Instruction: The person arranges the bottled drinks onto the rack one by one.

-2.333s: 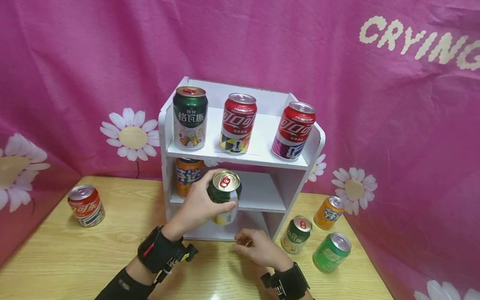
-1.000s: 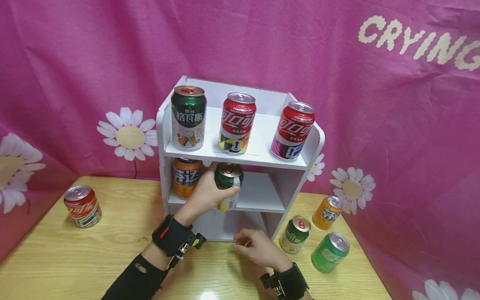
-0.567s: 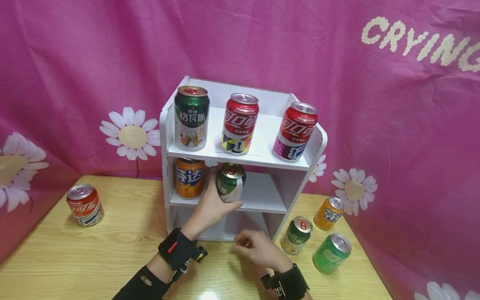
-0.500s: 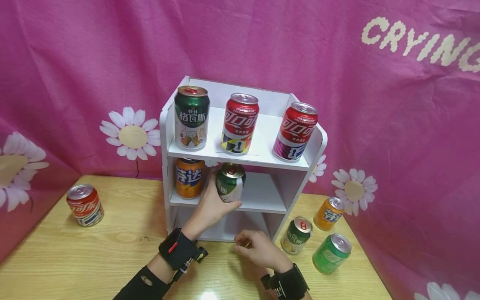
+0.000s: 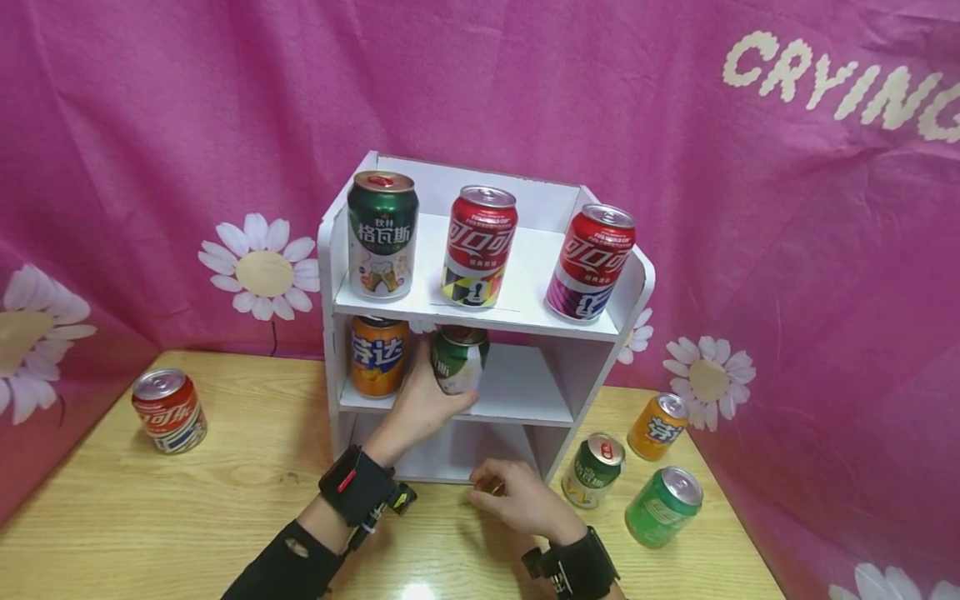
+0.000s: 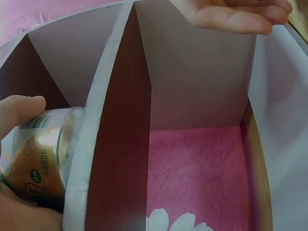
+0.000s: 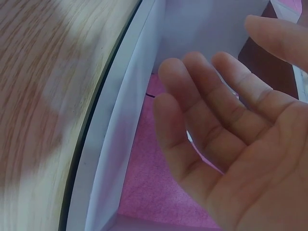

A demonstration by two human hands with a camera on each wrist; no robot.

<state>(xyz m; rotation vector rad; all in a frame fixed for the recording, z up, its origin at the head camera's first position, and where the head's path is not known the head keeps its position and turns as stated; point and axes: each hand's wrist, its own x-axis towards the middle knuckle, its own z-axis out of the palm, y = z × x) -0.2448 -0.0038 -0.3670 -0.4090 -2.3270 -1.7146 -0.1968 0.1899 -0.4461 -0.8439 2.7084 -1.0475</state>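
Observation:
My left hand [image 5: 426, 402] holds a dark green and white drink can [image 5: 459, 363] at the middle level of a white shelf [image 5: 525, 421]. Thumb and fingers curl round the can's sides. In the left wrist view the can [image 6: 41, 154] shows its white and gold label, its base at the board's front edge. Just left of that hand an orange Fanta can [image 5: 377, 357] stands on the same level. My right hand [image 5: 525, 500] rests low before the bottom level, fingers loosely bent. The right wrist view shows the right hand [image 7: 231, 125] holding nothing.
On the top level stand a green can [image 5: 382, 236] and two red cola cans [image 5: 478, 247]. A red can [image 5: 170, 412] is at the table's left. Right of the shelf are a green-white can [image 5: 592, 471], an orange can [image 5: 657, 427] and a bright green can [image 5: 663, 507].
My left hand has carried the can from in front of the shelf back into the middle level, and lately slightly further in. The right hand has stayed in place.

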